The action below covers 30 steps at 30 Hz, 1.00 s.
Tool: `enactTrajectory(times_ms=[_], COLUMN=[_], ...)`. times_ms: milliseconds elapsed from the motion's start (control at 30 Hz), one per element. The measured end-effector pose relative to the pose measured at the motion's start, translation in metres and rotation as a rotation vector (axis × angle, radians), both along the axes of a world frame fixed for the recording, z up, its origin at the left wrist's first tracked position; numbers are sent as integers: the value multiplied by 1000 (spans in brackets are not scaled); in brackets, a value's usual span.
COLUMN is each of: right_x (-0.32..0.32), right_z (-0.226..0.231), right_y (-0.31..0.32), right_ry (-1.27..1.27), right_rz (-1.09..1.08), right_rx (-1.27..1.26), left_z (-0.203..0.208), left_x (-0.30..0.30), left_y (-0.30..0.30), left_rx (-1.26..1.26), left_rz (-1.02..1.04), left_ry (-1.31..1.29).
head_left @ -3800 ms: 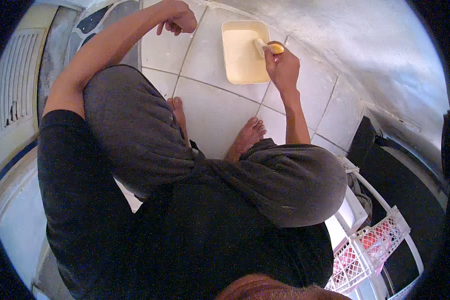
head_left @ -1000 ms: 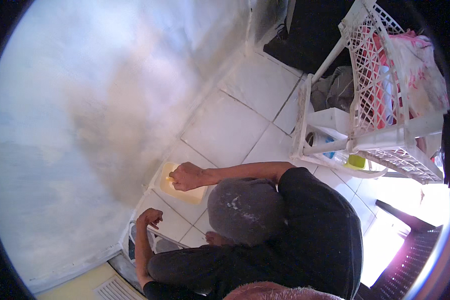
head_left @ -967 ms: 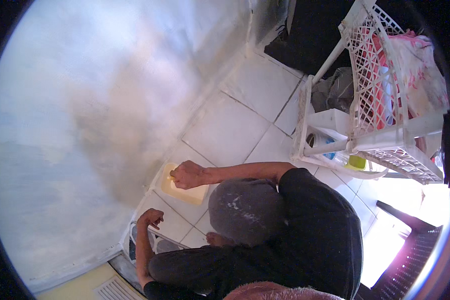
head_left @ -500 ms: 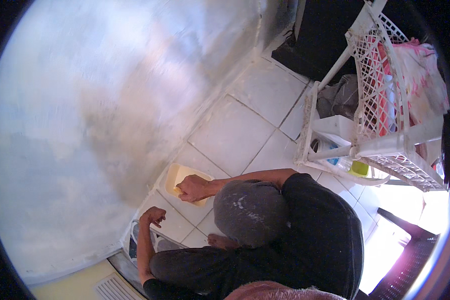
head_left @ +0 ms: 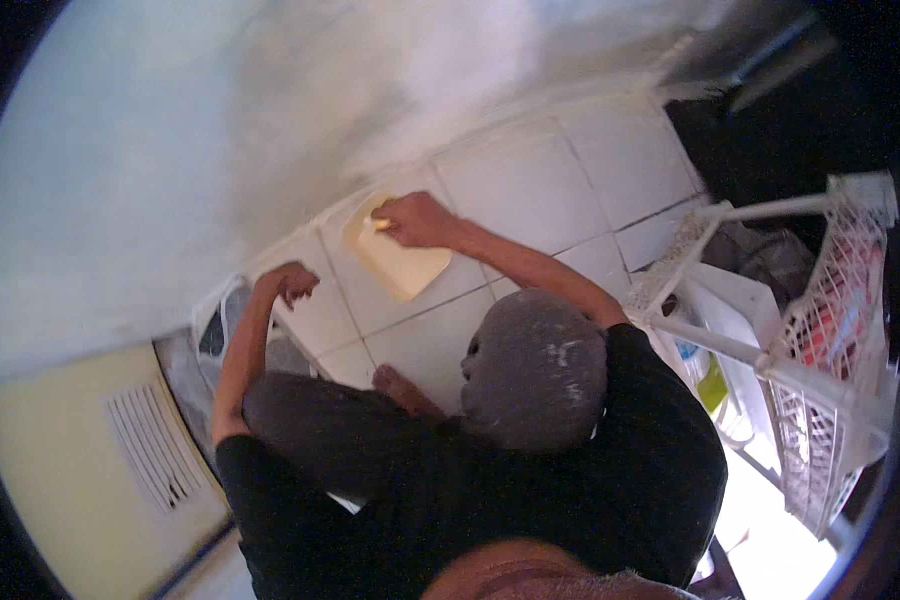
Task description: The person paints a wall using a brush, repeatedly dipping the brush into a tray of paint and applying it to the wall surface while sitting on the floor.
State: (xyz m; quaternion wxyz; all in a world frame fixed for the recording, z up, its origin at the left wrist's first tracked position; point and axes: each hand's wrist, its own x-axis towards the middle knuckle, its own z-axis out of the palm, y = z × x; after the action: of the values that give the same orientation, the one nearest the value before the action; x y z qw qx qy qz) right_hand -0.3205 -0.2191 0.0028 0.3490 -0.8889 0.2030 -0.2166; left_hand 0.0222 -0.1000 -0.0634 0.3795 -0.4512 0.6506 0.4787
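Observation:
A shallow pale-yellow tray (head_left: pixel 415 270) lies on the white floor tiles close to the wall. Over its far end is my right hand (head_left: pixel 417 218), closed around a small yellow-handled tool (head_left: pixel 380 223) with a whitish end; its exact kind is too small to tell. My left hand (head_left: pixel 295 283) hangs to the left of the tray, apart from it, with loosely bent fingers and nothing visible in them. My left forearm passes beside my left knee.
A smudged pale wall (head_left: pixel 310 130) rises beyond the tray. To the right stands a white plastic shelf rack (head_left: pixel 710 340) holding cloths and containers. A cream panel with a slatted vent (head_left: pixel 155 445) is at lower left. My bare foot (head_left: pixel 400 388) rests on the tiles.
The head view has turned, so the tray and both hands appear higher and the rack lower. My right hand has shifted to the tray's far end, with the yellow-handled tool now showing.

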Motion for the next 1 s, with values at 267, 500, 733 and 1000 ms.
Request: enactTrajectory(times_ms=[267, 500, 733, 1000], right_x=[-8, -53, -150, -249], right_z=[14, 13, 25, 49], right_y=[29, 34, -57, -130], right_ry=[-75, -77, -814, -1279], right_rz=[-65, -94, -498, -763], right_rx=[2, 468, 764, 518], left_z=[36, -39, -26, -6], left_x=[-21, 43, 42, 31], left_y=[12, 19, 43, 84], left_rx=[-4, 18, -5, 235], left_rz=[736, 173, 56, 601], left_ry=[-238, 252, 91, -16])
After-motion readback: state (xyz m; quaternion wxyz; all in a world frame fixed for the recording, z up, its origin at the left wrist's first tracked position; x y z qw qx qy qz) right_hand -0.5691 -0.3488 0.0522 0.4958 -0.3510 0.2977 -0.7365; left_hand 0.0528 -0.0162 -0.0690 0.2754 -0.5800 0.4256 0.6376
